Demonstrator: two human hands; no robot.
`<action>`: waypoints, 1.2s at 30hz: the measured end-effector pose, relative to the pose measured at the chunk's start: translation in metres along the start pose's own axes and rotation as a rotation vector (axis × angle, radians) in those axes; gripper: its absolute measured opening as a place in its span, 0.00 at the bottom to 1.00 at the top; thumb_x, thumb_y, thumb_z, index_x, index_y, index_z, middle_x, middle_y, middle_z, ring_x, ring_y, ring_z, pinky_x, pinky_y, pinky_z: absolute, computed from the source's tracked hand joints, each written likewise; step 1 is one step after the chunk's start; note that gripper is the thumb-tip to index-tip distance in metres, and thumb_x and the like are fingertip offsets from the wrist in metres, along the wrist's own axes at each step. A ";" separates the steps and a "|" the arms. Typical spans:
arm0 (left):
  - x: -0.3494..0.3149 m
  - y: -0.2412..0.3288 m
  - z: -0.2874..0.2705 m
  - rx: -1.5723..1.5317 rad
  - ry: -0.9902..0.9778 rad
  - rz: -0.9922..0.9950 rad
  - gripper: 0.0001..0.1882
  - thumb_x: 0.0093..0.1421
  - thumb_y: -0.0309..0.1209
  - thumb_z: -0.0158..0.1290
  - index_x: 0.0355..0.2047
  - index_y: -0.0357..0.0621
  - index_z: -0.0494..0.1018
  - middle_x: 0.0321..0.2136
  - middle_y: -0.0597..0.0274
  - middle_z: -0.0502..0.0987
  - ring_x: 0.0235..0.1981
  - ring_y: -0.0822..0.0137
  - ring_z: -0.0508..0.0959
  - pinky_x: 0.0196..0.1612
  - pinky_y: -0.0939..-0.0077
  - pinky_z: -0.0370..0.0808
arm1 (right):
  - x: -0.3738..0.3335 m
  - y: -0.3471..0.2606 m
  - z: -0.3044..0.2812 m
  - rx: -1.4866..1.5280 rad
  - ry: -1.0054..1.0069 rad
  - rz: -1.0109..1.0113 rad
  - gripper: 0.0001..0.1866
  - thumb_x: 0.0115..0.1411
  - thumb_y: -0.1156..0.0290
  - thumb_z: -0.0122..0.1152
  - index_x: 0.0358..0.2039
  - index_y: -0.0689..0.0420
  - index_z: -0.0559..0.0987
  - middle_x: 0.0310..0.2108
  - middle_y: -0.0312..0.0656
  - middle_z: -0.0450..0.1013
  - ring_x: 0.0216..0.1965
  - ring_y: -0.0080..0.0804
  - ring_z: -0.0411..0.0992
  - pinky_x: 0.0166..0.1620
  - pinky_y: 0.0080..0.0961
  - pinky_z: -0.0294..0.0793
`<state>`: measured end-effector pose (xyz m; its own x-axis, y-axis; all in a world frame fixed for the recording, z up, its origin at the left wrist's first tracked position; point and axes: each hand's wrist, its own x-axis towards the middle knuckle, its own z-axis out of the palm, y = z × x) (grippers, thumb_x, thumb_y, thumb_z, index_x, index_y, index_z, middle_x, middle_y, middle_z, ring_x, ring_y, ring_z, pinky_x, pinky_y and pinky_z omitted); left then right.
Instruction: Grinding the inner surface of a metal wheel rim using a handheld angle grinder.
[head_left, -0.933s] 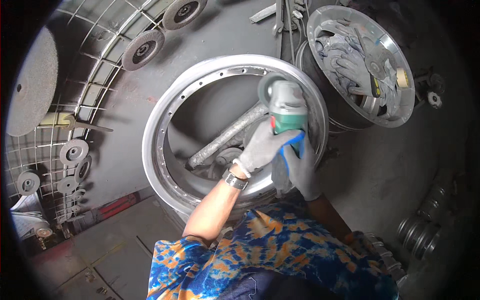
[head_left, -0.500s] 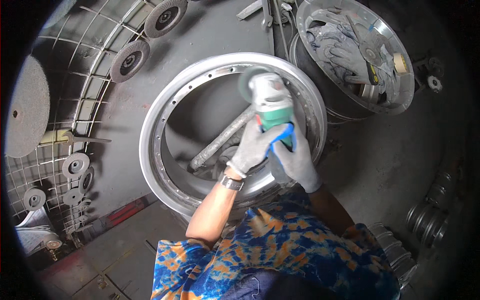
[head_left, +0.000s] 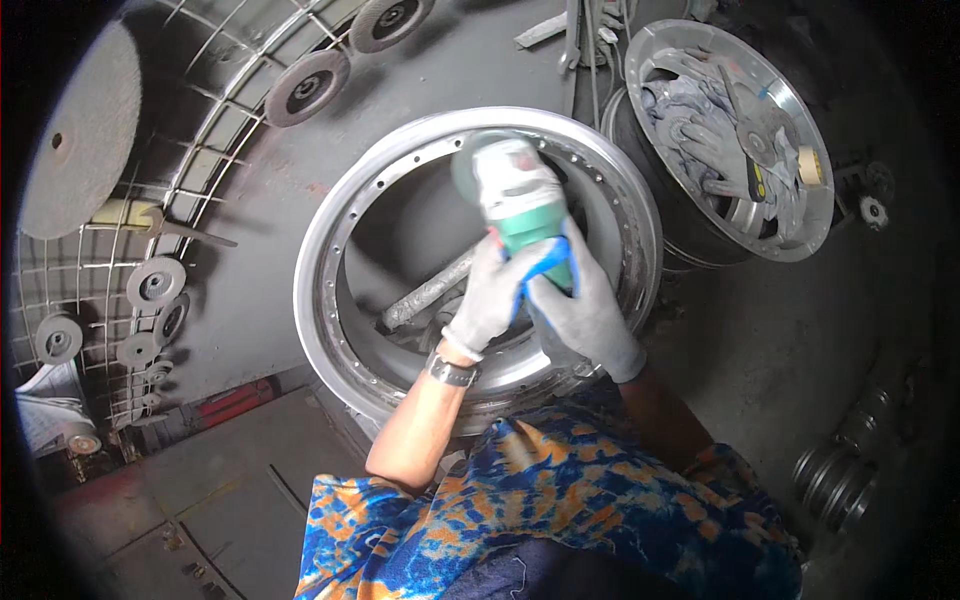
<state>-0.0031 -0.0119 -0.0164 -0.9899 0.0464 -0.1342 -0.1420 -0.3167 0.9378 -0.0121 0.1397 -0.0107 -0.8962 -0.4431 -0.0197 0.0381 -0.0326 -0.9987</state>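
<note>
Both my gloved hands grip a green and silver angle grinder (head_left: 530,215). My left hand (head_left: 492,290) wraps the left side of its body, and my right hand (head_left: 592,315) closes round it from the right. The grinder's blurred disc (head_left: 466,168) is at the far inner side of a large metal wheel rim ring (head_left: 322,270); whether it touches cannot be told. Small holes run round the ring's inner flange. Inside the ring opening a grey bar (head_left: 430,290) lies slanted, partly hidden by my left hand.
At the left, a wire rack (head_left: 205,150) carries several abrasive discs (head_left: 308,88), a big round disc (head_left: 85,130) and a wrench (head_left: 190,232). Back right stands another wheel (head_left: 815,215) filled with gloves (head_left: 715,150) and tools. More rims (head_left: 838,480) sit at the lower right.
The grinder has shifted left along the ring's far side, with both hands still round it. The whole view has also shifted, moving the rack and the ring within the picture.
</note>
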 end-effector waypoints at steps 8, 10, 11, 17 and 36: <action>-0.025 0.005 -0.010 -0.203 0.185 0.099 0.19 0.65 0.30 0.58 0.54 0.36 0.73 0.44 0.60 0.80 0.44 0.71 0.80 0.49 0.73 0.78 | 0.020 -0.029 0.007 -0.205 -0.226 -0.012 0.49 0.59 0.63 0.67 0.73 0.66 0.50 0.49 0.72 0.72 0.53 0.60 0.76 0.56 0.43 0.75; -0.011 0.002 -0.002 -0.103 0.130 0.051 0.17 0.66 0.31 0.58 0.53 0.36 0.75 0.43 0.63 0.81 0.43 0.73 0.79 0.48 0.75 0.77 | 0.012 -0.018 0.000 -0.170 -0.156 -0.036 0.48 0.61 0.64 0.66 0.73 0.67 0.50 0.51 0.69 0.72 0.54 0.54 0.77 0.57 0.40 0.75; -0.003 0.001 0.006 -0.044 0.088 0.032 0.17 0.67 0.31 0.58 0.53 0.37 0.75 0.43 0.64 0.81 0.43 0.74 0.79 0.48 0.76 0.76 | 0.006 -0.009 -0.006 -0.180 -0.049 -0.012 0.47 0.62 0.64 0.66 0.72 0.68 0.50 0.52 0.67 0.72 0.54 0.50 0.76 0.57 0.38 0.74; 0.021 -0.022 0.038 0.222 -0.162 -0.068 0.16 0.67 0.32 0.58 0.52 0.40 0.76 0.41 0.67 0.80 0.43 0.76 0.78 0.48 0.77 0.76 | -0.041 0.038 -0.034 -0.328 0.305 -0.051 0.28 0.68 0.71 0.58 0.65 0.66 0.65 0.56 0.55 0.71 0.60 0.39 0.70 0.64 0.36 0.67; 0.018 -0.012 0.050 0.068 -0.032 -0.055 0.13 0.68 0.31 0.58 0.49 0.39 0.78 0.41 0.66 0.81 0.41 0.75 0.80 0.47 0.76 0.77 | -0.029 0.022 -0.044 -0.163 0.096 0.097 0.35 0.66 0.70 0.59 0.69 0.68 0.58 0.53 0.55 0.72 0.53 0.38 0.74 0.58 0.35 0.72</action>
<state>-0.0195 0.0401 -0.0142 -0.9798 0.0929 -0.1771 -0.1950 -0.2482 0.9489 -0.0045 0.1911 -0.0343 -0.9302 -0.3495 -0.1124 0.0610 0.1547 -0.9861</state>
